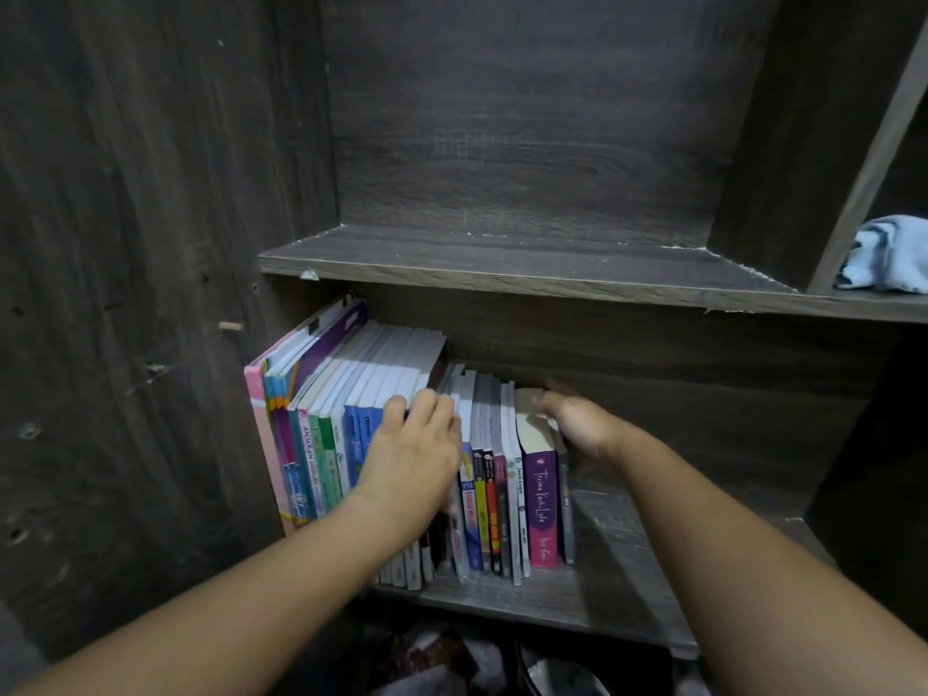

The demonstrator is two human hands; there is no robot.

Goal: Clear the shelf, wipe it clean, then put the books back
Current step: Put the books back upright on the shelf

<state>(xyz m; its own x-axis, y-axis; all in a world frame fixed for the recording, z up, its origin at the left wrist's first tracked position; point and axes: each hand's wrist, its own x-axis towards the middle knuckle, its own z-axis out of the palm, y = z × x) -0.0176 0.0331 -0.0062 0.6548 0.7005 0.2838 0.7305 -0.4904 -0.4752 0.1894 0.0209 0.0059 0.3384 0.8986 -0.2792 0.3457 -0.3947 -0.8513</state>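
Upright along the lower shelf (617, 560), a row of books (381, 394) is packed from the left wall toward the middle, thin glossy paperback spines facing out, the taller ones at the left end leaning slightly. The left hand (412, 449) is laid flat over the top front edges of the middle books, fingers together and curled over the pale page blocks. The right hand (577, 419) is pressed against the outer side of the last volumes, beside a purple book (542, 504) with handwritten-style lettering; its fingers are blurred and partly hidden behind the books, so their grip cannot be told. The shelf board's right half is bare, dark wood-grain laminate with a dusty sheen. The upper shelf (502, 263) of the same laminate is seen with chipped pale edges. A crumpled light-blue cloth (889, 253) is lying in the neighbouring compartment at the right edge.
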